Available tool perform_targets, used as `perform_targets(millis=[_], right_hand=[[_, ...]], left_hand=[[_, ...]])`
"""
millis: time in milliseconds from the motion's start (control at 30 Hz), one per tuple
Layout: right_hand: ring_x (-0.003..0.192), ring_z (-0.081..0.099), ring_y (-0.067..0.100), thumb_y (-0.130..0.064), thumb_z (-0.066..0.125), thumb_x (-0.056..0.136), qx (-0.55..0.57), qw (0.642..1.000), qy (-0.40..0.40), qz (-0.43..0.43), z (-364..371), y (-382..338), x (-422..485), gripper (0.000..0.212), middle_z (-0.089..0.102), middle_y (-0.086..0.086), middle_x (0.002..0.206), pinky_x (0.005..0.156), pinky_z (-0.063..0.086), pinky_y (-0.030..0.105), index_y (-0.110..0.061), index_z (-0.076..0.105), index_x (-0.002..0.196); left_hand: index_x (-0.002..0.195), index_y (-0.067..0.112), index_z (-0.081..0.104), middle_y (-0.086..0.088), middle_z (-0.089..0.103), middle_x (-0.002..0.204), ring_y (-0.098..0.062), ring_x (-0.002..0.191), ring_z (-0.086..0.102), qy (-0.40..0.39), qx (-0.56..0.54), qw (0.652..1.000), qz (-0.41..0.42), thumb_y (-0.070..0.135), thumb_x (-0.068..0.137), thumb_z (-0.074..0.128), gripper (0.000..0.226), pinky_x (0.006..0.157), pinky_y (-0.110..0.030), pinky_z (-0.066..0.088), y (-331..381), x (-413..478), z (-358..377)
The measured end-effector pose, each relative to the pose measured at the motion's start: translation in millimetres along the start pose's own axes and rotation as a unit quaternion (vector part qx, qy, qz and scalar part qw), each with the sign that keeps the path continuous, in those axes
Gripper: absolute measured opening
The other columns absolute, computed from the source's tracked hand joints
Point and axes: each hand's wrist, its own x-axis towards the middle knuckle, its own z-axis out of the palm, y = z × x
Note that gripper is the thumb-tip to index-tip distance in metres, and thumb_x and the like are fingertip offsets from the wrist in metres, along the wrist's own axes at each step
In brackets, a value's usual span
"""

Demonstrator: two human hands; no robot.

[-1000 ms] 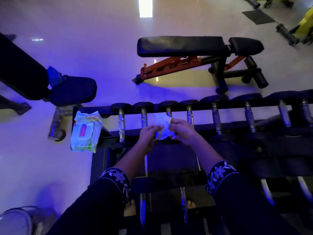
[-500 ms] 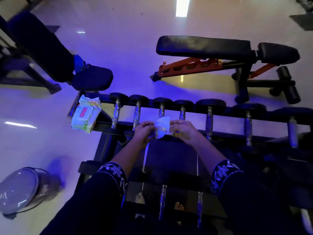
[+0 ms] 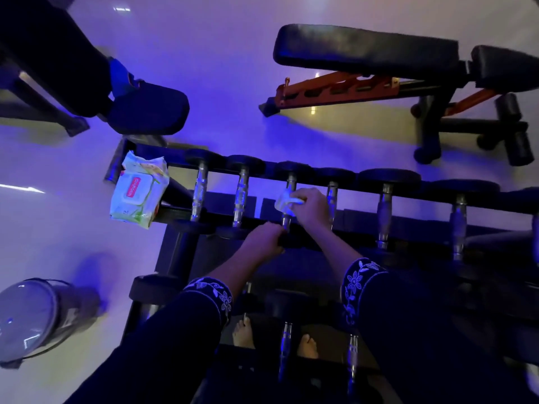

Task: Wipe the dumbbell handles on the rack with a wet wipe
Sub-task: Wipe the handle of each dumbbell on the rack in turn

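Pinching wet wipe point(image 3: 284, 203) on handle point(image 3: 287, 222): right hand point(image 3: 310, 207) | left hand point(image 3: 264, 240) grip unclear, dark

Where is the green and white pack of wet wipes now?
Head view: the green and white pack of wet wipes lies at the left end of the black dumbbell rack, beside the leftmost chrome dumbbell handle.
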Motion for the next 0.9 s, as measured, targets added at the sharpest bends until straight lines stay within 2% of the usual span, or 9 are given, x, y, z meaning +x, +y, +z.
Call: perform_targets(millis=[100, 167, 233, 367, 433, 533, 633, 700, 900], right_hand=[[0.087, 0.06, 0.025, 0.0, 0.067, 0.068, 0.007, 1.0, -0.008, -0.023, 13.7, 8.6, -18.0, 0.022, 0.065, 0.011, 0.093, 0.068, 0.037, 0.022, -0.011, 0.071, 0.086], [0.083, 0.06, 0.025, 0.002, 0.07, 0.066, 0.021, 0.999, -0.01, -0.037, 18.6, 12.7, -28.9, 0.018, 0.064, 0.013, 0.089, 0.067, 0.039, 0.023, -0.009, 0.069, 0.08], [0.08, 0.06, 0.024, 0.002, 0.071, 0.065, 0.034, 0.998, 0.004, -0.044, 18.3, 8.0, -21.7, 0.016, 0.065, 0.013, 0.086, 0.068, 0.041, 0.025, -0.006, 0.07, 0.078], [0.076, 0.059, 0.022, 0.0, 0.072, 0.068, 0.045, 0.997, 0.066, -0.021, 14.5, -12.3, 20.2, 0.014, 0.065, 0.012, 0.084, 0.061, 0.031, 0.018, -0.007, 0.073, 0.08], [0.077, 0.062, 0.024, 0.001, 0.071, 0.069, 0.068, 0.993, 0.097, 0.005, 11.9, -13.7, 32.8, 0.014, 0.067, 0.013, 0.083, 0.063, 0.036, 0.019, -0.007, 0.074, 0.079], [0.077, 0.06, 0.026, -0.003, 0.07, 0.072, 0.041, 0.996, 0.079, -0.012, 12.4, -5.1, 17.7, 0.007, 0.066, 0.016, 0.083, 0.069, 0.044, 0.03, -0.003, 0.073, 0.078], [0.074, 0.058, 0.024, -0.009, 0.068, 0.08, 0.017, 0.998, 0.02, -0.061, 19.5, 12.0, -27.4, 0.01, 0.06, 0.014, 0.083, 0.069, 0.044, 0.029, -0.001, 0.073, 0.083], [0.074, 0.058, 0.021, -0.005, 0.067, 0.081, 0.018, 0.997, 0.015, -0.078, 24.0, 21.0, -44.0, 0.009, 0.06, 0.012, 0.085, 0.071, 0.044, 0.024, 0.0, 0.073, 0.085], [0.077, 0.062, 0.026, 0.008, 0.064, 0.071, 0.082, 0.989, 0.123, -0.003, 16.7, -11.7, 21.7, 0.018, 0.067, 0.019, 0.083, 0.07, 0.042, 0.021, -0.001, 0.075, 0.081]], left_hand=[[0.119, 0.02, 0.064, -0.011, 0.066, 0.117, -0.032, 0.108, 0.062, -0.01, 0.032, 0.999, 0.034, 0.022, 0.073, 0.077, 0.048, 0.087, -0.041, 0.052, -9.6, 7.5, -2.5], [0.124, 0.022, 0.062, -0.011, 0.065, 0.119, -0.031, 0.11, 0.06, -0.029, 0.036, 0.998, 0.047, 0.026, 0.073, 0.081, 0.055, 0.089, -0.037, 0.05, -17.6, 12.1, -8.0], [0.12, 0.021, 0.067, -0.012, 0.066, 0.113, -0.03, 0.107, 0.06, -0.045, 0.033, 0.997, 0.051, 0.033, 0.073, 0.082, 0.051, 0.083, -0.031, 0.045, -25.3, 14.0, -16.6], [0.114, 0.015, 0.071, -0.011, 0.072, 0.102, -0.028, 0.099, 0.063, -0.069, 0.023, 0.996, 0.051, 0.037, 0.072, 0.083, 0.049, 0.077, -0.026, 0.042, -30.1, 14.2, -29.2], [0.118, 0.016, 0.07, -0.011, 0.072, 0.102, -0.028, 0.097, 0.064, -0.078, 0.016, 0.995, 0.054, 0.039, 0.071, 0.083, 0.054, 0.076, -0.025, 0.043, -30.1, 13.7, -32.2], [0.121, 0.016, 0.069, -0.01, 0.073, 0.104, -0.025, 0.097, 0.066, -0.083, 0.009, 0.994, 0.067, 0.04, 0.07, 0.084, 0.059, 0.076, -0.023, 0.041, -33.6, 14.7, -35.1], [0.119, 0.016, 0.07, -0.011, 0.074, 0.099, -0.025, 0.093, 0.066, -0.078, 0.011, 0.994, 0.082, 0.044, 0.068, 0.084, 0.059, 0.073, -0.023, 0.04, -39.4, 17.2, -34.9], [0.119, 0.018, 0.07, -0.011, 0.074, 0.094, -0.026, 0.088, 0.067, -0.069, 0.007, 0.993, 0.09, 0.049, 0.067, 0.084, 0.062, 0.073, -0.024, 0.042, -45.1, 19.0, -33.4], [0.125, 0.018, 0.067, -0.009, 0.075, 0.096, -0.022, 0.087, 0.069, -0.036, -0.004, 0.993, 0.112, 0.055, 0.068, 0.081, 0.07, 0.077, -0.026, 0.049, -53.6, 17.5, -25.9]])
